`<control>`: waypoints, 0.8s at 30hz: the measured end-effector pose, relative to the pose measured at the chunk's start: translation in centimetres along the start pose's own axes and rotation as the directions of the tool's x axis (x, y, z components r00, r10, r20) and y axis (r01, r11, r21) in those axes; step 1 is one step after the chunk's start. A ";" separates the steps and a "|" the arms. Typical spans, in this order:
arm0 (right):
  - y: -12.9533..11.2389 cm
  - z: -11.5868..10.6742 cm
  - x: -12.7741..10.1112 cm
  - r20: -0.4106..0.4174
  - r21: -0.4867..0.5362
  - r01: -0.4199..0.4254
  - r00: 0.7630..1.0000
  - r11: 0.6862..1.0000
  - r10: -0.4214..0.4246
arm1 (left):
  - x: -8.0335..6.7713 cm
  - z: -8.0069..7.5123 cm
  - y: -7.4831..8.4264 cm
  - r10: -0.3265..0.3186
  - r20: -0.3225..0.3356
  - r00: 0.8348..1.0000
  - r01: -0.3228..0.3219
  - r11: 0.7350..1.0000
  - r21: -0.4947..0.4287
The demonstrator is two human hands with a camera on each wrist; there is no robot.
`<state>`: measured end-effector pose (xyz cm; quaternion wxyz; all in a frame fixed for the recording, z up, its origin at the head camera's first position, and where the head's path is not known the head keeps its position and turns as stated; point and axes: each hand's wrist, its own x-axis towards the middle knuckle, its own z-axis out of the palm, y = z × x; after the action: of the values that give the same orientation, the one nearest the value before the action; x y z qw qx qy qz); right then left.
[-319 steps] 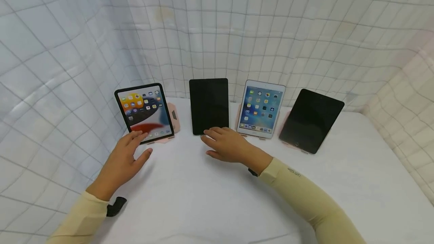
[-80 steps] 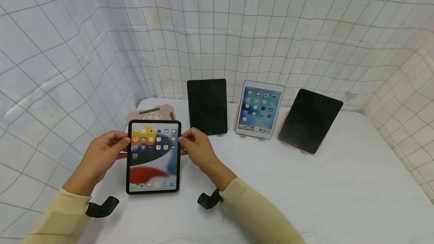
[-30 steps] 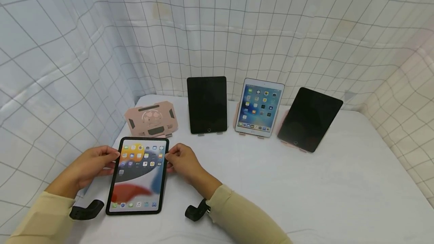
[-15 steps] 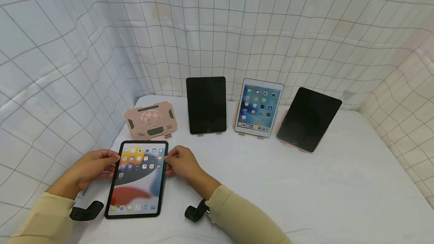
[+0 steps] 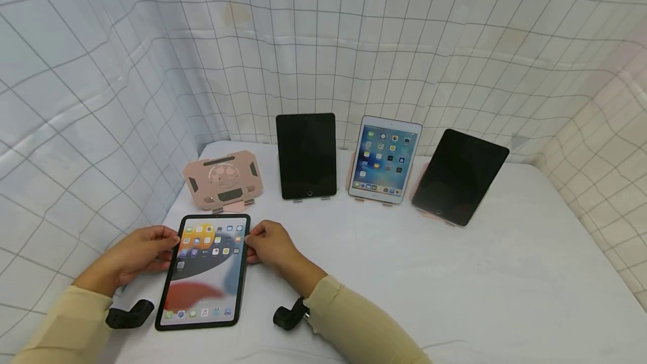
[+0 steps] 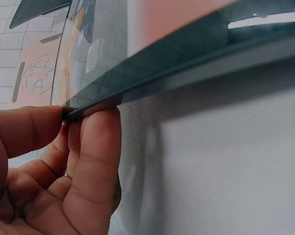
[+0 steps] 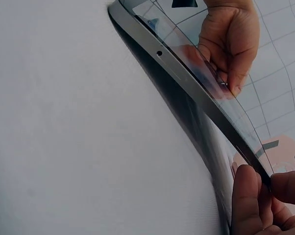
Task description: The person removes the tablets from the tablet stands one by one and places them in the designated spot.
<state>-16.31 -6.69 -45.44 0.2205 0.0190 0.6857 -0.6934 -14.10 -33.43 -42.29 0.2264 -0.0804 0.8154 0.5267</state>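
In the head view a black-rimmed tablet (image 5: 204,274) with its screen lit is held at the front left. My left hand (image 5: 139,254) pinches its left edge, and my right hand (image 5: 270,245) pinches its right edge. In the left wrist view, the thumb (image 6: 27,129) lies on the screen side with fingers underneath. The right wrist view shows the tablet's silver side (image 7: 206,105) tilted, its far end from my right hand low by the white cloth. Just beyond the tablet, a pink tablet stand (image 5: 204,176) stands bare.
Three more tablets lean on stands along the back: a dark-screened one (image 5: 306,156), a white one (image 5: 385,159) with a lit screen, and another dark one (image 5: 460,176). A white gridded curtain (image 5: 323,44) closes off the back and sides. White cloth (image 5: 404,274) covers the table.
Earlier the tablet leaned on the pink stand with both hands open. Both hands have since gripped it, lifted it off and drawn it towards me. In the last second it shifts slightly nearer.
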 end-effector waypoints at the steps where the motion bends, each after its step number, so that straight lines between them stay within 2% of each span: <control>1: 0.0 0.0 0.1 -0.002 -0.004 -0.001 1.000 1.000 0.001 | 0.0 0.0 0.0 -0.002 0.007 1.000 0.002 1.000 0.000; 8: -0.1 -0.2 0.3 -0.003 -0.044 -0.023 1.000 0.999 0.023 | 0.1 -0.2 0.2 -0.036 0.038 0.999 0.036 0.999 -0.002; 19: -0.3 -0.5 0.7 0.041 -0.094 -0.018 0.999 0.995 0.022 | 0.3 -0.9 0.0 -0.050 0.109 0.993 0.052 0.999 -0.016; 24: -0.2 -0.4 0.6 0.030 -0.109 -0.020 0.999 0.994 0.023 | 0.4 -1.2 -0.2 -0.043 0.156 0.987 0.049 0.998 -0.036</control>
<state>-17.07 -6.47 -45.46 0.2393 0.0036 0.7186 -0.6529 -14.73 -34.52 -42.21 0.2995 -0.0625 0.7827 0.5420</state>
